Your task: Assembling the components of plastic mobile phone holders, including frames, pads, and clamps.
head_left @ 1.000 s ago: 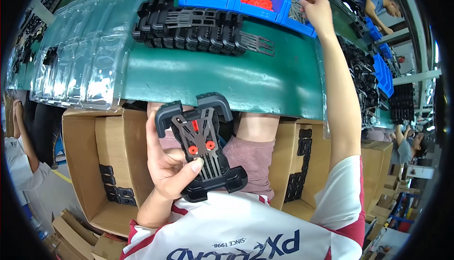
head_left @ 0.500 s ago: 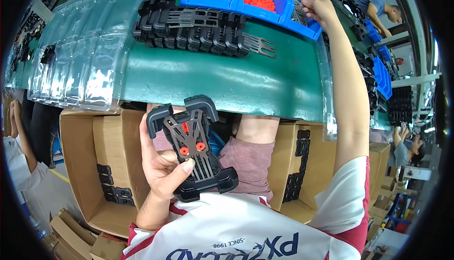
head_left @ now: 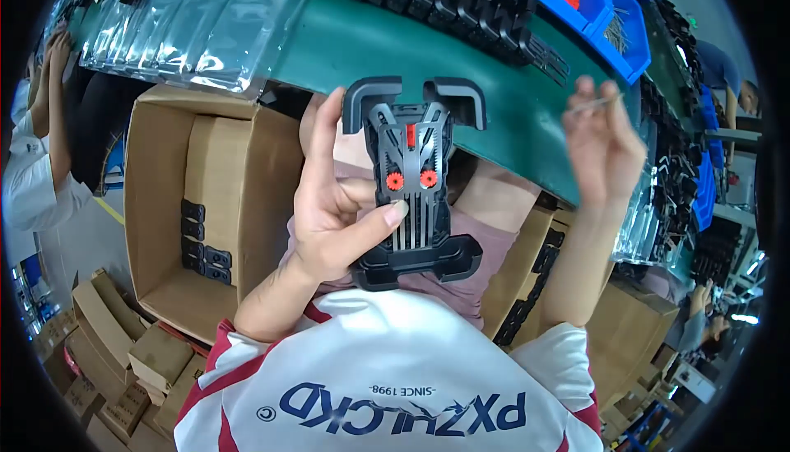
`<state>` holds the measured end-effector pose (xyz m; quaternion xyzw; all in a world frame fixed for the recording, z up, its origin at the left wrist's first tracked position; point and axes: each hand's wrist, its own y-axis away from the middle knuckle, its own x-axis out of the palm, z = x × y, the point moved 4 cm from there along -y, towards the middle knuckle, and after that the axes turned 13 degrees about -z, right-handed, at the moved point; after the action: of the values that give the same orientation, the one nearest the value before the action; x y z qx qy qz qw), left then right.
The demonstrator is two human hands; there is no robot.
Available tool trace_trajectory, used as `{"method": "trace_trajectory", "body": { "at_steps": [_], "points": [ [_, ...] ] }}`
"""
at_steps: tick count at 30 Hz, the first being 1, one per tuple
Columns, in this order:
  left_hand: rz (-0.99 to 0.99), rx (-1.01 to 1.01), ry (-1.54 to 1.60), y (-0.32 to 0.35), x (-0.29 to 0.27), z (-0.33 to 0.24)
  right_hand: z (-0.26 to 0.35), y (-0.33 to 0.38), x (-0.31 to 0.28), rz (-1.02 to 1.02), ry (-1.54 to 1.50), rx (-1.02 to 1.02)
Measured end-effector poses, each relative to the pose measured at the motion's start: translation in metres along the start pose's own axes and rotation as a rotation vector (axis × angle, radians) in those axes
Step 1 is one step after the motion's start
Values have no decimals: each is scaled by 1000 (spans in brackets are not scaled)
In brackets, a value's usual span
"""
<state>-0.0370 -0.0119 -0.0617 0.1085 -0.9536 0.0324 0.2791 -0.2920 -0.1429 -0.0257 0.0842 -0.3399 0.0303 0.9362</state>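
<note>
Through the head camera, I have the left hand [head_left: 329, 226] clamped round the black bracket [head_left: 421, 226], red gears [head_left: 396, 181] just beyond its thumb tip; my right hand [head_left: 605, 152], blurred, pinches a thin pin [head_left: 589, 106] between its fingertips.

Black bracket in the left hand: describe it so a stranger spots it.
Find the green table, then the left hand in front of it. It grips the black bracket. Unlike the row of black parts on the table, it shows two red gears.
</note>
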Motion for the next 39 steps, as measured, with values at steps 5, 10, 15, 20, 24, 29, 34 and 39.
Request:
{"method": "trace_trajectory", "body": {
  "at_steps": [5,10,15,20,24,29,34,39],
  "points": [
    [22,19,-52,2,0,1,-57,71,46,79,199,-53],
    [-7,30,-61,3,10,-1,-65,98,72,36,595,-362],
    [-51,119,-134,7,16,3,-77,110,75,79,771,-467],
    [-44,233,-309,11,13,3,-75,110,73,82,854,-462],
    [2,310,-430,12,12,3,-69,111,73,155,903,-465],
    [2,417,-433,13,15,6,-68,112,72,138,913,-396],
    [-17,433,-392,15,16,7,-69,112,74,153,939,-438],
    [-39,302,-308,15,18,1,-64,116,76,160,820,-386]
  ]
}}
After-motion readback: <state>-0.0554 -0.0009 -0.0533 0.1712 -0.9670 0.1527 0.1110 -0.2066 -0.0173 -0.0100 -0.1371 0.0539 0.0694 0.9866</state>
